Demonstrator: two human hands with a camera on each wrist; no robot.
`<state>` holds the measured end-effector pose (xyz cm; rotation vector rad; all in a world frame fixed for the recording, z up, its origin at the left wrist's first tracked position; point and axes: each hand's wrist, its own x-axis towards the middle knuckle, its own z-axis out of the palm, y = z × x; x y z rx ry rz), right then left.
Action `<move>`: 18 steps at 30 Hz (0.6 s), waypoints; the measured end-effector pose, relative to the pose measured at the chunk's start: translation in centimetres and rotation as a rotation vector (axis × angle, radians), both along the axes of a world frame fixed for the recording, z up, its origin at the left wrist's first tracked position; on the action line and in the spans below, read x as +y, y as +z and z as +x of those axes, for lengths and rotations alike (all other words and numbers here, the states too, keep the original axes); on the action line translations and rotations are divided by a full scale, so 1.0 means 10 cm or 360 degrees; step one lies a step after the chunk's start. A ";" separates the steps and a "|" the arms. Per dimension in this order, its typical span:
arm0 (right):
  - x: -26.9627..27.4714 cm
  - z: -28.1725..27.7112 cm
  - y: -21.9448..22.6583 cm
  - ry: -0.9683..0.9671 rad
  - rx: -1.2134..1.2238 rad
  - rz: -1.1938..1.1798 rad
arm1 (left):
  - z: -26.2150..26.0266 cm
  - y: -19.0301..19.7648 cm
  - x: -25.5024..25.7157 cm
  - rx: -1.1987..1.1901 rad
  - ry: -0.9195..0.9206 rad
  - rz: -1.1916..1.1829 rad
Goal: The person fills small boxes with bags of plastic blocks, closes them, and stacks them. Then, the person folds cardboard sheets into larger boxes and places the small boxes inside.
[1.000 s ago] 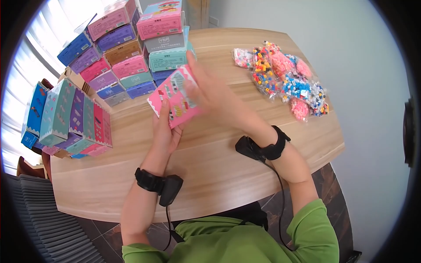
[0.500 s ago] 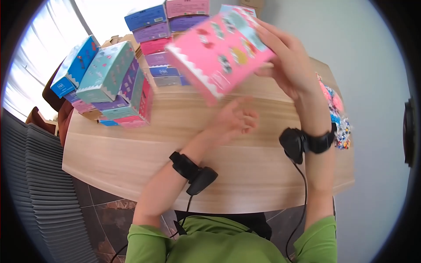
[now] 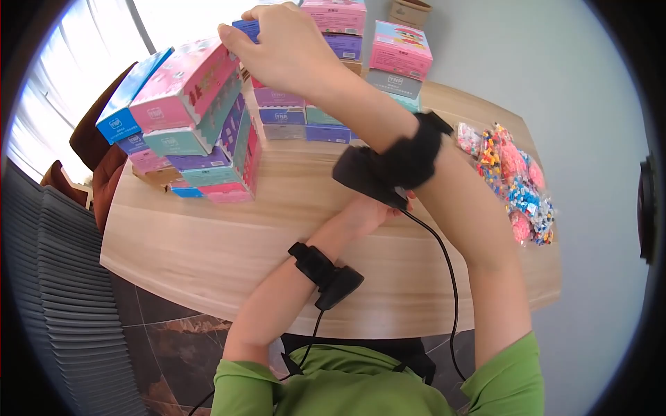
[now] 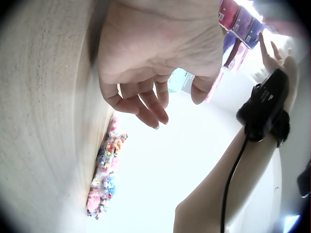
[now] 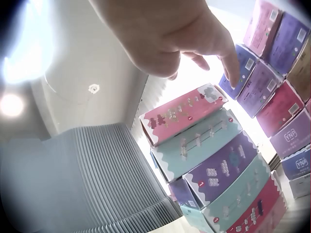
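A pink box [image 3: 184, 76] lies on top of the left stack, over a teal box [image 3: 182, 141]. My right hand [image 3: 288, 52] is just past the box's far right end, its thumb near the top edge. In the right wrist view, that hand's fingers [image 5: 232, 73] extend loosely above the pink box [image 5: 184, 109] and hold nothing. My left hand [image 3: 368, 211] hovers low over the table, partly hidden behind the right wrist's camera. The left wrist view shows its fingers [image 4: 153, 109] hanging loosely bent, with nothing in them.
More box stacks stand at the back, one topped by a pink box [image 3: 402, 52]. Plastic bags of coloured small pieces [image 3: 513, 180] lie at the table's right. A blue box [image 3: 128, 104] sits beside the pink one. A brown pot [image 3: 411, 12] is behind.
The pink box went from my left hand to my right, then left onto the left stack, where the right hand has let go. My left hand moved right and emptied.
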<state>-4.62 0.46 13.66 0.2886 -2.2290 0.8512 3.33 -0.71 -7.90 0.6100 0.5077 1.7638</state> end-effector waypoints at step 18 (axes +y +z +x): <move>0.68 0.61 0.18 -0.0373 0.0988 0.0328 | 0.00 0.13 0.00 0.0036 -0.0031 0.0041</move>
